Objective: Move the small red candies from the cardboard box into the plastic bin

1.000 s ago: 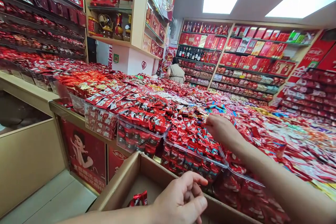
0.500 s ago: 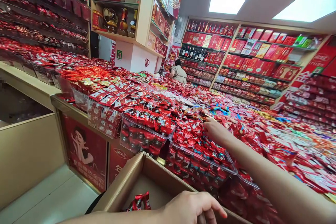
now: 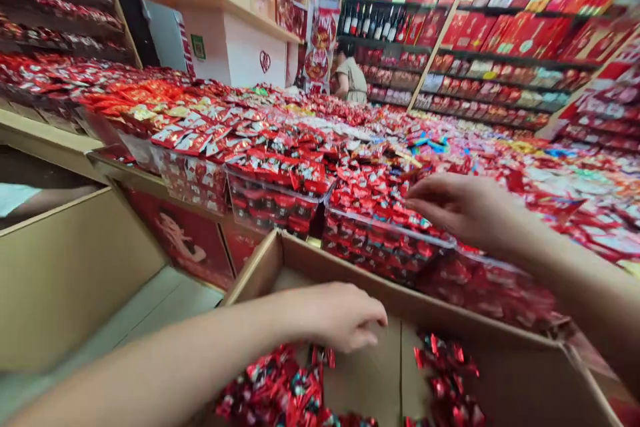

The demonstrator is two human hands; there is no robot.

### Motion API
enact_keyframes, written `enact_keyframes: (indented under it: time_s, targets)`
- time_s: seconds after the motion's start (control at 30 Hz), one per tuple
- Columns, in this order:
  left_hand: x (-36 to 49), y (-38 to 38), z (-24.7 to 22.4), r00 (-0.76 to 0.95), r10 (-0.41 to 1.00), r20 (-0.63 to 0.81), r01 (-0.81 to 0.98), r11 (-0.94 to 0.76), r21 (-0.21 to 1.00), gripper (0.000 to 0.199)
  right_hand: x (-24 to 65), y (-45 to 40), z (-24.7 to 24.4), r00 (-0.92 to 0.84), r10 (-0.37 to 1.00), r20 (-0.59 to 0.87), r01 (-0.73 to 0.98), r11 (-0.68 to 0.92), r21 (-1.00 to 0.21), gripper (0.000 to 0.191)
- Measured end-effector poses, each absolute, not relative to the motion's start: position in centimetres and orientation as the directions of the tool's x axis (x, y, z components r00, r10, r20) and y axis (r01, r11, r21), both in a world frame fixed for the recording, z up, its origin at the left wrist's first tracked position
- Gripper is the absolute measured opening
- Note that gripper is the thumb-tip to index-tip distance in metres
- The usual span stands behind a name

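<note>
My left hand (image 3: 347, 317) hangs over an open cardboard box (image 3: 345, 273), its fingers loosely bent and apart with nothing visible in them. Red foil-wrapped candies (image 3: 285, 387) lie heaped in the box below that wrist, and a second, blurred cluster of the candies (image 3: 447, 373) is on the box's right side. My right hand (image 3: 457, 207) is over the front right of a clear plastic bin (image 3: 380, 237) full of the same kind of red candies. Its fingers stretch leftward, slightly apart, and no candy shows in them.
More clear bins of wrapped candy (image 3: 280, 200) line the counter edge. Another large carton (image 3: 75, 280) stands at left on the tiled floor (image 3: 170, 300). Beyond the candy display, a person (image 3: 353, 77) stands near shelves (image 3: 400, 60) of bottles and red boxes.
The view has tipped down and shows more of the box and its candies. My right hand has drawn back from the candy pile toward the bin's front edge. My left hand remains over the box.
</note>
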State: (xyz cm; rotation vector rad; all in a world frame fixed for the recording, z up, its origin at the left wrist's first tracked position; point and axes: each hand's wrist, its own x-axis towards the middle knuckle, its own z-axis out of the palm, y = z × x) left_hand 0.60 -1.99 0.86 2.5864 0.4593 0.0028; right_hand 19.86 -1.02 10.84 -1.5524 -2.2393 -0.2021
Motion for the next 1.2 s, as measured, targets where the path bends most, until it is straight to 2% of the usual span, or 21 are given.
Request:
enact_keyframes:
  time_s: [0.07,0.13,0.17,0.23,0.33,0.43,0.6,0.7,0.93,1.03,1.13,1.2]
  targets:
    - [0.5,-1.3,0.3,0.891,0.357,-0.279,0.446,-0.801,0.399,0.039,19.3,-4.9,8.1,-0.376,0.897,0.231,0.810,0.440,-0.389,0.013]
    - [0.6,-0.7,-0.2,0.819,0.377,-0.433,0.528,-0.791,0.311,0.045,18.9,-8.0,3.4,-0.442,0.894,-0.071,0.770,0.338,-0.541,0.011]
    - [0.7,-0.6,-0.4,0.794,0.378,-0.477,0.545,-0.790,0.281,0.048,18.8,-9.3,0.5,-0.448,0.870,-0.205,0.793,0.280,-0.542,0.012]
    - [1.0,-0.6,-0.5,0.775,0.371,-0.512,0.553,-0.789,0.266,0.049,18.6,-11.5,-5.3,-0.398,0.850,-0.347,0.834,0.177,-0.523,0.015]
    - [1.5,-0.9,-0.2,0.766,0.358,-0.533,0.562,-0.777,0.285,0.048,18.3,-13.7,-12.0,-0.407,0.794,-0.451,0.833,0.120,-0.540,0.028]
    - [1.9,-1.3,-0.2,0.758,0.355,-0.547,0.567,-0.773,0.284,0.049,17.9,-14.9,-15.1,-0.439,0.746,-0.500,0.827,0.119,-0.549,0.017]
    - [2.1,-1.3,-1.4,0.744,0.381,-0.550,0.588,-0.763,0.267,0.049,17.8,-14.9,-16.5,-0.460,0.722,-0.517,0.811,0.105,-0.575,0.015]
    - [2.2,-1.4,-1.5,0.732,0.386,-0.561,0.597,-0.761,0.255,0.050,17.5,-15.3,-16.9,-0.430,0.755,-0.495,0.812,0.083,-0.578,0.022]
    - [1.6,-2.0,1.0,0.729,0.421,-0.540,0.615,-0.749,0.246,0.049,15.0,-14.9,-16.3,-0.412,0.850,-0.328,0.792,0.156,-0.590,0.011]
    - [1.1,-1.9,1.5,0.742,0.447,-0.500,0.626,-0.730,0.276,0.050,15.5,-12.5,-13.5,-0.396,0.886,-0.240,0.792,0.198,-0.578,0.013]
    - [0.6,-1.6,1.4,0.763,0.462,-0.452,0.618,-0.726,0.301,0.050,16.7,-11.0,-7.6,-0.372,0.920,-0.121,0.781,0.241,-0.576,0.019]
    - [0.4,-1.3,1.2,0.749,0.483,-0.453,0.635,-0.717,0.286,0.050,17.5,-10.4,-2.6,-0.322,0.946,0.050,0.736,0.283,-0.615,0.026]
